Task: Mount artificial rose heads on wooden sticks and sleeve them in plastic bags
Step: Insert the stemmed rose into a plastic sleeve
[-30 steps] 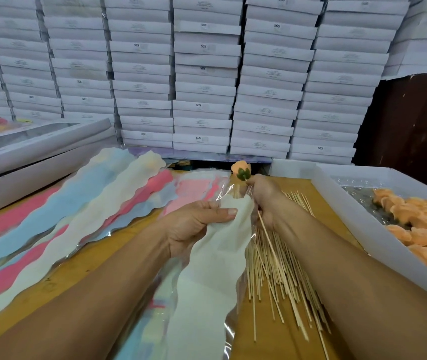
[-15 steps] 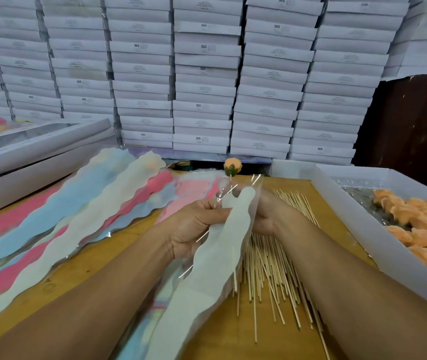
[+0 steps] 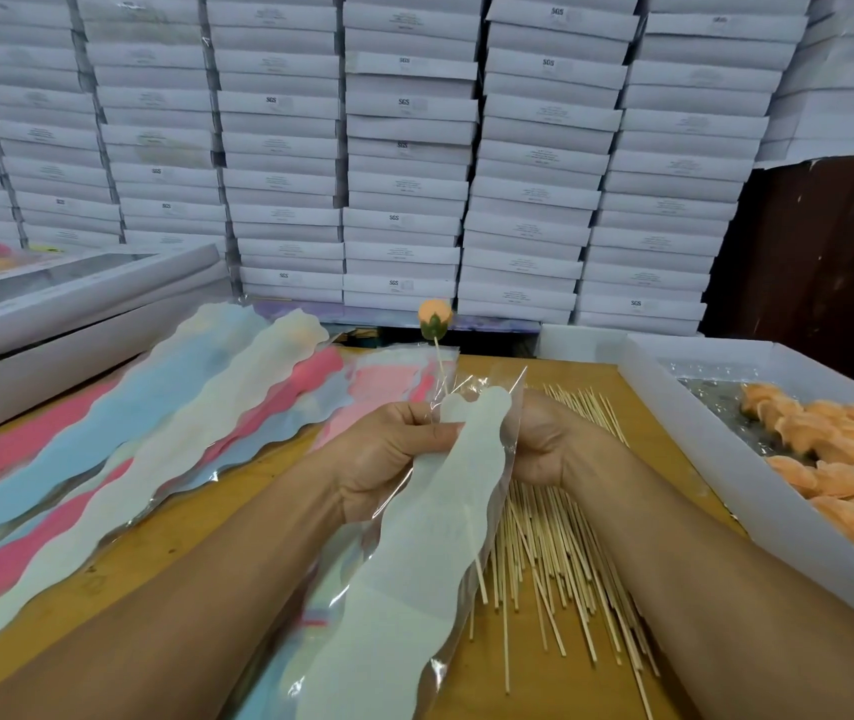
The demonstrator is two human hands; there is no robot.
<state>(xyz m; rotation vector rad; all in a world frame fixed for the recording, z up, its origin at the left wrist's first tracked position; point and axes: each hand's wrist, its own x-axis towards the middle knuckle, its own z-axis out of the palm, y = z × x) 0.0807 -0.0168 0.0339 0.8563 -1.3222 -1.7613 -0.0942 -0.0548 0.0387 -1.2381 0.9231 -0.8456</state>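
Wooden counter [image 3: 560, 683]: rose head [image 3: 434, 318] mounted on stick; both hands pinch plastic bag [image 3: 445, 511], sleeving partway; loose sticks [image 3: 560, 553], unmounted heads [image 3: 840, 459] remain.

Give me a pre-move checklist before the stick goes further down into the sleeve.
1. Rose head seated on the stick: ok, upright on top, above the bag mouth.
2. Stick inside the plastic bag: ok, its lower part shows through the film.
3. Left hand holds the bag near its mouth: ok, thumb pinches the pale panel.
4. Right hand grip: cannot tell, its fingers are hidden behind the bag.
5. Stick tip clear of the bag's bottom: ok, the tip ends partway down.
6. Spare sticks out of the way: ok, they lie on the table beside the bag.
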